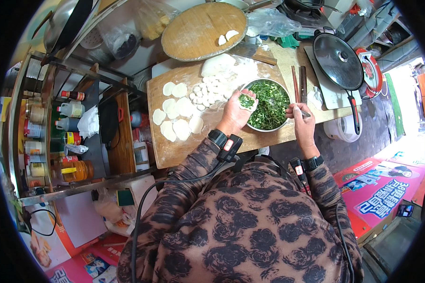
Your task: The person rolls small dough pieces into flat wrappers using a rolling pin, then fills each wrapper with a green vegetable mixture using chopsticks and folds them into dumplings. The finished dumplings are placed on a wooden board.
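On the fingers and palm of my left hand (231, 112) lies a round dough wrapper (253, 108) topped with chopped green filling (247, 101). My right hand (304, 123) grips a slim utensil (306, 114) at the bowl's right side; its working end is hard to make out. Between both hands stands a round metal bowl (289, 99) of chopped greens (269, 100). Flat wrappers (182, 107) lie spread on the floured wooden board (212, 141) to the left. Small dough pieces (206, 92) are heaped behind my left hand, near a larger dough lump (217, 65).
Two folded dumplings (231, 34) rest on a round tray (194, 28) at the back. A cleaver (249, 53) lies before it. Chopsticks (294, 83), a dark rod (302, 85) and a lidded pan (338, 61) are at right. A bottle-filled shelf (56, 191) stands left.
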`<state>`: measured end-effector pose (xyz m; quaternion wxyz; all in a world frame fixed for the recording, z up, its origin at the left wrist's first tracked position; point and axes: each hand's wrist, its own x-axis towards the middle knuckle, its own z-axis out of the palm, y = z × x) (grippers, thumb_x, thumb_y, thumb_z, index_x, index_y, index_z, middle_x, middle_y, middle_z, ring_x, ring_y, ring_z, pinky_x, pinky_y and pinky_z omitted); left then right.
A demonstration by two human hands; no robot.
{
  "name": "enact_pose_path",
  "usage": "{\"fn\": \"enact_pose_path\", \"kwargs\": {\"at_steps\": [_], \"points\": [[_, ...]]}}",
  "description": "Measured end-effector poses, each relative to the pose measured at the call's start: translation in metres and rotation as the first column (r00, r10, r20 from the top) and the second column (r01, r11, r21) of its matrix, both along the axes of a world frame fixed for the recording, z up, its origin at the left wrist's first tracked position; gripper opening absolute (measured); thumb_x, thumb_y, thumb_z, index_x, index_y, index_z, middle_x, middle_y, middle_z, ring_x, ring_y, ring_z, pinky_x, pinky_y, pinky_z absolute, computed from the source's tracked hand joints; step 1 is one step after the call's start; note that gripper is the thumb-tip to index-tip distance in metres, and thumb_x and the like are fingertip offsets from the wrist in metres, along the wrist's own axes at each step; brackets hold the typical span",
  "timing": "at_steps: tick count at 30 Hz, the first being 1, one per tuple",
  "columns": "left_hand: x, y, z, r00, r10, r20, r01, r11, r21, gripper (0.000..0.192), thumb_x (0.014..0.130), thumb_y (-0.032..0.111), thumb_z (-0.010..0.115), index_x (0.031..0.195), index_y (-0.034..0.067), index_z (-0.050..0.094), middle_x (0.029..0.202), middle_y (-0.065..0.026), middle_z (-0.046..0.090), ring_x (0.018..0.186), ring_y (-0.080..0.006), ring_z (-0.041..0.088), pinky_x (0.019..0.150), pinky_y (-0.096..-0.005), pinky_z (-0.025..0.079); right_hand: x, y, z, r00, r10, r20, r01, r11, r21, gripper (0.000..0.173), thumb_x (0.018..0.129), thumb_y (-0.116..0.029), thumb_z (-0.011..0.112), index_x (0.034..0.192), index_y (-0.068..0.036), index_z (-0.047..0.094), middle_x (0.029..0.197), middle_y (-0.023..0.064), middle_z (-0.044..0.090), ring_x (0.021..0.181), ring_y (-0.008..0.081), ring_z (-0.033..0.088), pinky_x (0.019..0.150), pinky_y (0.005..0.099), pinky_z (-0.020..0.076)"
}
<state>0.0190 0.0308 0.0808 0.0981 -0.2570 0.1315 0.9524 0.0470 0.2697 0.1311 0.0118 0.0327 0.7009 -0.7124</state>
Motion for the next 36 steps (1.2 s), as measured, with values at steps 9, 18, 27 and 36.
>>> {"fn": "enact_pose_path", "kwargs": {"at_steps": [9,18,27,36], "points": [[0.002,-0.016,0.026,0.966,-0.258,-0.020,0.257,0.966,-0.034,0.053,0.109,0.048,0.032,0.110,0.003,0.060,0.110,-0.0170,0.064,0.107,-0.0340,0.063,0.098,-0.0510,0.050,0.025,0.011,-0.019,0.761,0.627,-0.169,-0.037,0.302,0.953,0.031,0.084,-0.013,0.069,0.116,-0.012,0.069,0.113,0.0079,0.066,0.126,0.0295,0.054,0.109,0.0520,0.0365],[0.003,-0.005,0.042,0.913,-0.408,0.007,0.408,0.913,-0.023,0.045,0.111,0.035,0.033,0.116,-0.005,0.053,0.110,-0.0243,0.063,0.105,-0.0385,0.065,0.094,-0.0513,0.056,0.009,-0.018,0.042,0.683,0.550,-0.481,-0.008,0.663,0.748,0.032,0.075,-0.001,0.076,0.105,-0.010,0.069,0.119,0.0110,0.063,0.121,0.0355,0.057,0.102,0.0487,0.0461],[0.007,0.000,0.044,0.853,-0.522,-0.026,0.518,0.851,-0.087,0.037,0.111,0.031,0.036,0.118,-0.001,0.054,0.108,-0.0157,0.064,0.095,-0.0288,0.067,0.084,-0.0435,0.059,-0.006,-0.038,0.050,0.650,0.600,-0.466,-0.170,0.713,0.680,0.021,0.076,-0.007,0.080,0.094,-0.009,0.070,0.122,0.0117,0.061,0.117,0.0348,0.057,0.100,0.0460,0.0459],[0.020,0.014,0.095,0.811,-0.580,-0.071,0.531,0.782,-0.325,0.051,0.111,0.046,0.031,0.130,0.003,0.052,0.119,-0.0122,0.064,0.106,-0.0251,0.067,0.092,-0.0396,0.058,-0.004,-0.050,0.044,0.927,0.348,-0.142,-0.340,0.937,0.076,0.010,0.088,-0.009,0.074,0.093,-0.003,0.069,0.126,0.0084,0.056,0.115,0.0179,0.056,0.099,0.0349,0.0467]]}}
